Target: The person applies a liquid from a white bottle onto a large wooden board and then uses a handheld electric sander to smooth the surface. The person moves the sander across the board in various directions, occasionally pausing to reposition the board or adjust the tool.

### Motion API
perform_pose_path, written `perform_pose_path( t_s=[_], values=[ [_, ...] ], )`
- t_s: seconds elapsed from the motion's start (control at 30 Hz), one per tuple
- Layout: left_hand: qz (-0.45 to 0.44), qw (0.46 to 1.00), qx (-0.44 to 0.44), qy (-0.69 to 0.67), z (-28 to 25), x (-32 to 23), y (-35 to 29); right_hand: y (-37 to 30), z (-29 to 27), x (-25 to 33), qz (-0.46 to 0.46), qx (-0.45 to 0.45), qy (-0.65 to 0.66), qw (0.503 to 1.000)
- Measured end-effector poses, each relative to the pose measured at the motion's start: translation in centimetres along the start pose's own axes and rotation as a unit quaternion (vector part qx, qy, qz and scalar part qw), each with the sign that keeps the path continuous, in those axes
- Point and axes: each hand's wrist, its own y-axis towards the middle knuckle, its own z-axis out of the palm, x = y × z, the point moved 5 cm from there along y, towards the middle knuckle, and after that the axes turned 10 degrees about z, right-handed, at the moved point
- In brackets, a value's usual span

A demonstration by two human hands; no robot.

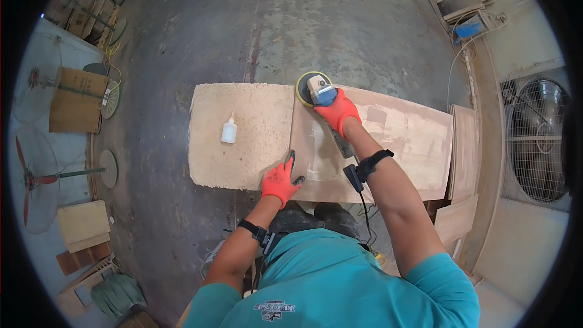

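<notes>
My right hand point(337, 113), in a red glove, is closed around a handheld disc sander point(322, 89) with a round, yellow-rimmed pad. The sander rests at the far left corner of a smooth plywood panel point(401, 123), its pad reaching past the left edge. My left hand point(279, 184), gloved in red with dark fingertips, lies with fingers spread near the panel's left edge. Beneath that hand, and extending left, is a rough-surfaced board point(240, 98). A small white bottle with a pointed nozzle point(229, 132) stands on this board.
Plywood sheets point(463, 146) lean at the right wall beside a large caged fan point(542, 140). On the left are a pedestal fan with red blades point(28, 179), a cardboard box point(76, 100) and a green cloth bundle point(117, 293). A dark cable point(366, 212) hangs by my right arm.
</notes>
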Motion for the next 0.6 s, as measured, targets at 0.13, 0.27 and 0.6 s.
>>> perform_pose_path(
  t_s=[0.13, 0.27, 0.6],
  values=[
    [-0.002, 0.999, 0.053, 0.000, -0.2, 0.3, 0.7, 0.3, 0.9, 0.3, 0.017, 0.024, -0.002, 1.000],
    [0.033, 0.995, 0.081, 0.041, -0.9, -0.1, 0.6, 0.3, 1.6, 1.2, 0.015, 0.031, -0.005, 0.999],
    [0.037, 0.993, 0.109, 0.007, -1.6, -0.7, 1.0, 0.0, -1.3, -1.7, 0.092, 0.048, -0.013, 0.994]
  ],
)
